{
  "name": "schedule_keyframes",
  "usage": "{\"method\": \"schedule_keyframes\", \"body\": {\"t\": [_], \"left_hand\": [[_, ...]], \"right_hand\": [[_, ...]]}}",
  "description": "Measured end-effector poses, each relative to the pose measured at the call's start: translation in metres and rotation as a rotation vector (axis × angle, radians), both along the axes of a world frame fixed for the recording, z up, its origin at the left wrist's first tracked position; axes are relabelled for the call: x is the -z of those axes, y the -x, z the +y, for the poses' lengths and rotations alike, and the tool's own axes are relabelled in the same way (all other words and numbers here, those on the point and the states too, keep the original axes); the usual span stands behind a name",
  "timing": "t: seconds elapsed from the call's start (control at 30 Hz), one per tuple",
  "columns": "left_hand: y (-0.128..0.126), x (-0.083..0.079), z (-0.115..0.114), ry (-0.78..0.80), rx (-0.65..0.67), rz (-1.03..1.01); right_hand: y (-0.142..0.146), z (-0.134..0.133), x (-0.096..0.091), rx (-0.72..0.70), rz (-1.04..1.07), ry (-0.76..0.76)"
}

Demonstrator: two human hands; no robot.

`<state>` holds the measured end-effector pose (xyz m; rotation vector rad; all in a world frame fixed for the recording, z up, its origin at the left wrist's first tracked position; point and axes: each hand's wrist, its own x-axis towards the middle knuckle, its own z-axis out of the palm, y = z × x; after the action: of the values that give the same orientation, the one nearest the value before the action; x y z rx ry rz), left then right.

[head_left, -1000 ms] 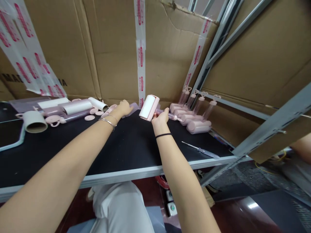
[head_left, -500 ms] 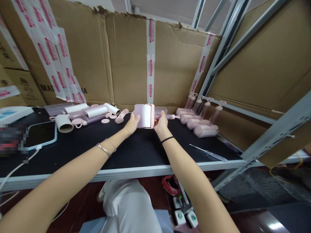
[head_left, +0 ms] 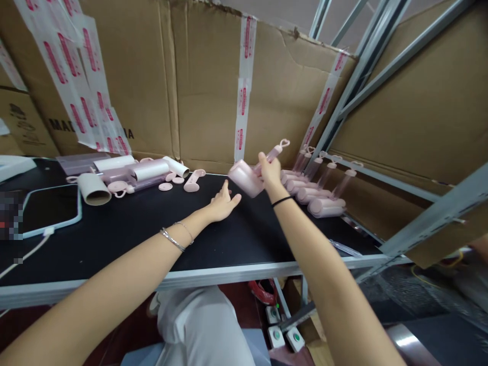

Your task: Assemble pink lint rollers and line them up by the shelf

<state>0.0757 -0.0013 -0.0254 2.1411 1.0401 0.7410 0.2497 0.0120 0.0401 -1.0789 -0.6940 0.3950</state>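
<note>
My right hand is wrapped round the handle of a pink lint roller, lifted above the black bench top. The heart-shaped loop at the handle's end points up and to the right, and the covered roll tilts toward the lower left. My left hand is off the roller, fingers spread, with nothing in it. Several finished-looking pink lint rollers stand in a row at the right, handles up. Left of my left hand lie a pink curved part and small pink discs.
White paper rolls and translucent pink covers are heaped at the left back, beside a cardboard tube. A phone with a cable lies far left. A screwdriver rests near the front edge. A cardboard wall closes the back.
My left hand has let go of the lint roller and opened. My right hand has raised the roller, tilted it and carried it right. The view has shifted slightly.
</note>
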Motion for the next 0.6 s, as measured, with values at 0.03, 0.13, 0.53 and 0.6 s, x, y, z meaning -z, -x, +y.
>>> {"method": "schedule_keyframes", "body": {"t": [0.03, 0.13, 0.53, 0.6], "left_hand": [[-0.001, 0.0, -0.001, 0.0, -0.008, 0.033], [-0.005, 0.0, -0.004, -0.009, -0.012, 0.056], [-0.003, -0.003, -0.008, -0.009, 0.038, 0.217], [-0.003, -0.003, -0.008, -0.018, 0.044, 0.23]], "right_hand": [[-0.015, 0.005, -0.01, 0.121, -0.191, 0.046], [-0.057, 0.019, -0.037, 0.363, -0.567, 0.139], [-0.094, 0.063, -0.009, 0.45, -1.112, 0.566], [-0.097, 0.072, -0.004, 0.447, -1.037, 0.557]]}}
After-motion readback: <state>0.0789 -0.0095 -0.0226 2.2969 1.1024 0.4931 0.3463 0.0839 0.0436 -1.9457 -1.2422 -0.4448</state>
